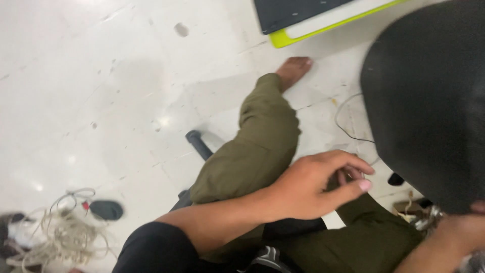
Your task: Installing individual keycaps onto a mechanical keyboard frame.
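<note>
My left hand (pixel 318 184) reaches across my lap from the lower left, its arm coming out of a black sleeve. Its fingers are loosely curled and spread, with the thumb stretched out and nothing in them. It hovers over my legs in olive trousers (pixel 262 146), close to the edge of a big black padded seat (pixel 429 96). My right hand (pixel 462 232) shows only partly at the lower right corner, under that black seat and beside a small shiny metal part (pixel 428 220). Its fingers are hidden.
My bare foot (pixel 295 68) rests on the white tiled floor (pixel 101 101). A dark panel with a yellow-green rim (pixel 313 28) lies at the top. A tangle of pale cords (pixel 60 230) and a small dark object (pixel 106 210) lie lower left. A thin wire (pixel 343 124) runs near the seat.
</note>
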